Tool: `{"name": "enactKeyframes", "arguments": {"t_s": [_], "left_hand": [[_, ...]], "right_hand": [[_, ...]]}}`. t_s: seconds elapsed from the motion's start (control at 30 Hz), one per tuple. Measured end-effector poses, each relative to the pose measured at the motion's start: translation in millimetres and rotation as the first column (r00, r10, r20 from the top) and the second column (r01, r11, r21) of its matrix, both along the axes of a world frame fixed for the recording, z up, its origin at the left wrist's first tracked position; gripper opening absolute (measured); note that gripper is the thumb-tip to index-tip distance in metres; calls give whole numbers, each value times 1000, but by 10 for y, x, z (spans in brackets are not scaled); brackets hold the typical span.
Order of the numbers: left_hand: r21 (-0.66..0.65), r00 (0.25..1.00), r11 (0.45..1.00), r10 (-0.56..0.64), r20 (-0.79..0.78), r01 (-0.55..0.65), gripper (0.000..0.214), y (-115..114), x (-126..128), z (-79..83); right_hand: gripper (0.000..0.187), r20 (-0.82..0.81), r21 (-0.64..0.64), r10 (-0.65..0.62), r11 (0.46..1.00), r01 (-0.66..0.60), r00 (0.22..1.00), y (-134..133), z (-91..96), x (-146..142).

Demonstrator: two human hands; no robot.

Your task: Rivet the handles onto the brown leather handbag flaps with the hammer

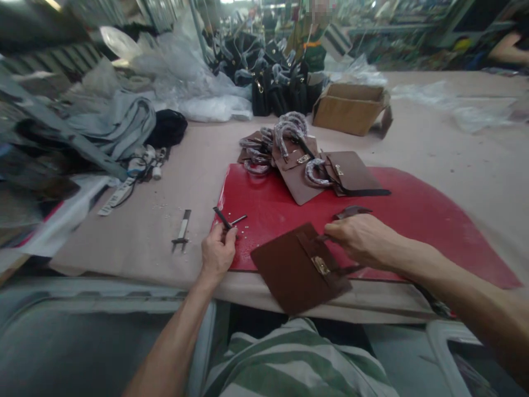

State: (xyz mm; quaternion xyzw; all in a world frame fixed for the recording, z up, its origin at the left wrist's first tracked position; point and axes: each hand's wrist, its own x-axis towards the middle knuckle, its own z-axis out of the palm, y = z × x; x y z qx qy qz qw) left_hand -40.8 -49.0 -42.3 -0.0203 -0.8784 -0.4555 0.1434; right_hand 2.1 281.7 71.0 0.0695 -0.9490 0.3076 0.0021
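In my right hand (357, 237) is a brown handbag (285, 264), gripped by its handle. Its body hangs tilted over the table's front edge, with a gold-coloured clasp (320, 265) facing up. My left hand (219, 251) is closed around a dark, thin tool (223, 219) with a crossing bar, at the left edge of a red mat (413, 220); its exact kind is not clear. To the left lies a second slim tool (182, 231) with a pale middle and a dark crosspiece. Tiny pale bits are scattered around both tools.
Several brown handbags (297, 171) with wrapped handles lie at the mat's back. Behind them stand a cardboard box (349, 107) and many black bags (281, 88). Clear plastic wrapping (206, 94), grey cloth (119, 124) and a power strip (117, 197) occupy the left. Other people are beyond.
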Motion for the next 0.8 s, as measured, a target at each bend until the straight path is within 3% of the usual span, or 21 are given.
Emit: {"name": "enactKeyframes", "arguments": {"t_s": [0.1,0.2,0.23,0.27,0.33,0.37,0.4,0.47,0.53,0.6,0.73,0.8], "left_hand": [[7,1000,1000,-9,-1,9,20,-4,4,-13],[-56,1000,998,9,-25,-10,22,4,16,8],[-84,999,996,16,-35,-19,22,7,20,20],[-106,999,994,21,-43,-25,22,10,24,31],[-121,999,992,31,-39,-36,22,14,31,47],[-118,999,992,35,-27,-38,22,16,34,52],[-112,999,993,37,-15,-39,23,18,37,54],[-95,999,995,37,3,-36,23,23,40,55],[-84,999,996,39,1,-38,23,32,41,61],[-85,999,995,46,-15,-47,21,45,41,72],[-83,999,996,40,-33,-43,20,68,38,87],[-80,998,996,46,-33,-48,20,73,37,82]], "right_hand": [[11,159,-93,-115,987,130,981,223,64,361],[21,219,-264,-278,906,331,935,83,-202,782],[32,340,-473,-355,736,485,871,-38,-339,908],[42,452,-606,-398,520,602,798,-182,-480,1019],[47,578,-703,-415,184,687,703,-486,-723,1197],[45,629,-713,-391,57,699,673,-623,-811,1266],[43,663,-712,-363,-35,701,655,-737,-873,1326],[42,699,-709,-298,-162,687,651,-882,-934,1420],[41,697,-717,-229,-229,658,680,-915,-950,1478],[38,698,-706,-102,-264,657,708,-871,-959,1495],[34,672,-658,259,-222,720,694,-736,-1004,1407],[32,644,-672,324,-191,715,693,-719,-1038,1336]]}}
